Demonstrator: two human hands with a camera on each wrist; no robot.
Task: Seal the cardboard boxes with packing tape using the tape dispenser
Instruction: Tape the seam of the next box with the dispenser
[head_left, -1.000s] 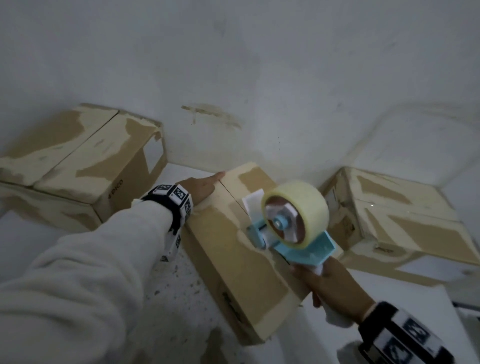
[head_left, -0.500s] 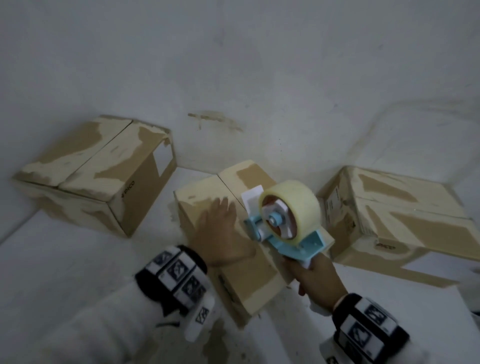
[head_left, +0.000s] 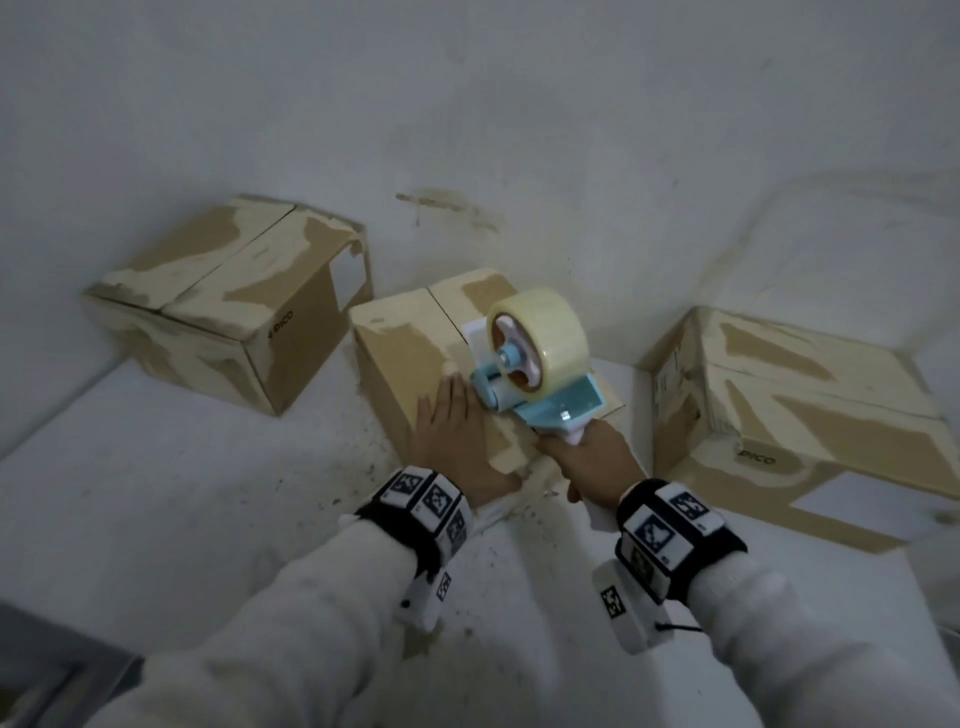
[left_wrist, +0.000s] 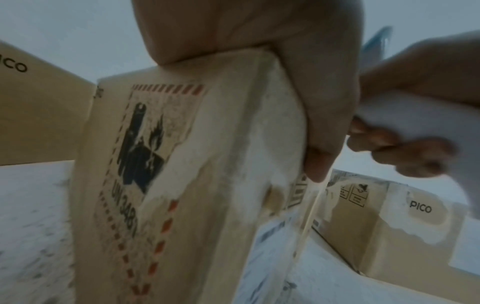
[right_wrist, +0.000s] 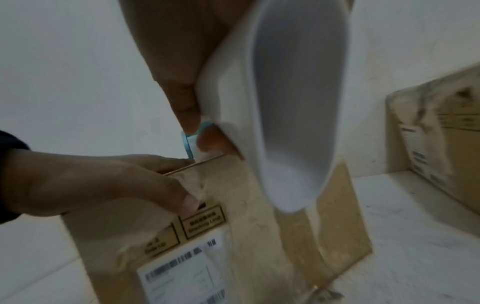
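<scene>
Centre frame, middle box (head_left: 410, 358) seam runs away toward upper left, tape dispenser (head_left: 535, 371) on its near end, right hand (head_left: 592, 462) fingers wrapped round handle, left hand (head_left: 457, 441) flat beside it.

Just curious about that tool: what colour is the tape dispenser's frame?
The tape dispenser has a light blue frame with a white handle, seen best in the head view.
</scene>
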